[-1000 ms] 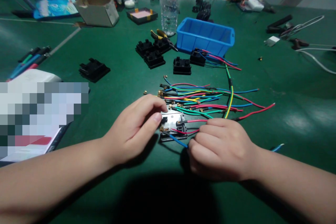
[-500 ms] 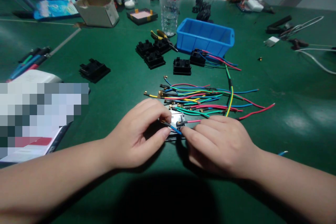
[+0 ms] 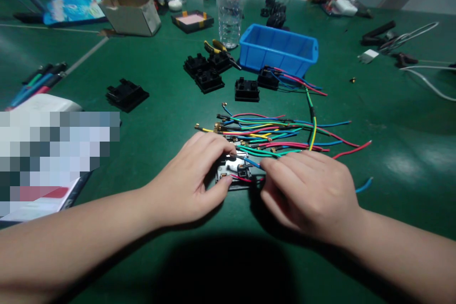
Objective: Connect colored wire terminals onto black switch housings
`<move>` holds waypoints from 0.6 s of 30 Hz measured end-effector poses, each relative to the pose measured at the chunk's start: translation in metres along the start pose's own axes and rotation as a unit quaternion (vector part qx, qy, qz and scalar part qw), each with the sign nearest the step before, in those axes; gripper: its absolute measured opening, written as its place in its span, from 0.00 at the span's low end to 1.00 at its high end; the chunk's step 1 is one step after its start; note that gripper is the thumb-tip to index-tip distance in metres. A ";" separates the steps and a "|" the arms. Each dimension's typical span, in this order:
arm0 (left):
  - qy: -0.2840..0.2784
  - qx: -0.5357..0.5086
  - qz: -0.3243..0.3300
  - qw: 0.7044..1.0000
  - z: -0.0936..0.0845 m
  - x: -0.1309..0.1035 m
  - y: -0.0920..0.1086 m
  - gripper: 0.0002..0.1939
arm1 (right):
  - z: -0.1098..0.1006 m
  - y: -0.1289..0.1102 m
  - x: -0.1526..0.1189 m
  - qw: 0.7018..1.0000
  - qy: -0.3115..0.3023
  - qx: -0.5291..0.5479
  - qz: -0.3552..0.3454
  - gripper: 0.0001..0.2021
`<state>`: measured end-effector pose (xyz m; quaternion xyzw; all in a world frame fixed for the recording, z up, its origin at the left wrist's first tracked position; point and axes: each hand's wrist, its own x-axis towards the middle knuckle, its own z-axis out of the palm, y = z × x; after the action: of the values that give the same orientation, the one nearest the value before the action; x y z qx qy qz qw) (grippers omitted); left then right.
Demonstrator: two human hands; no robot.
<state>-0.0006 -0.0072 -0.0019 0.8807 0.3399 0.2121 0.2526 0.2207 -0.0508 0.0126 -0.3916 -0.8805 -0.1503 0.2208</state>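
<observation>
A blue wire (image 3: 251, 162) is held in the closed right hand (image 3: 311, 194), pinched at the fingertips while the other fingers are curled in. By the left hand (image 3: 188, 180), a black-framed module (image 3: 233, 169) with a pale plate is straddled at its left edge, the thumb being set at the near side and the forefinger at the far side. A gap is left between the two; whether the module is firmly gripped cannot be told.

The module is laid on the table (image 3: 135, 259) between the hands, just beside the left and a little farther from the right. The exposed length of wire is stretched across its far half, its long axis running mostly from side to side and slanted slightly nearer the person at the right. Its dark-sleeved end is pointed leftward, close under the left forefinger; whether it is touched there cannot be made out. A blue tail, seemingly of the same wire, is seen beyond the right hand.

A thin red wire (image 3: 239, 178) is laid along the module's near side. Just past the module, many loose coloured wires (image 3: 267, 129) are spread, most lying crosswise too.
</observation>
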 end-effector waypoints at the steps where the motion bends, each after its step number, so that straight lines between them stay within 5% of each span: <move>1: -0.001 -0.002 -0.002 1.000 0.000 0.000 0.000 0.11 | 0.000 0.000 0.000 1.000 0.004 -0.002 0.003 0.09; 10: 0.012 -0.022 -0.009 1.000 0.001 -0.001 -0.005 0.13 | 0.000 0.002 -0.002 0.999 0.036 0.014 -0.012 0.07; 18: 0.011 -0.020 -0.008 1.000 0.002 -0.001 -0.006 0.11 | 0.000 0.005 -0.010 0.999 0.028 0.016 -0.030 0.16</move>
<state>-0.0032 -0.0046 -0.0071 0.8706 0.3451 0.2263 0.2679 0.2302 -0.0537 0.0079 -0.3567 -0.8878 -0.1535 0.2469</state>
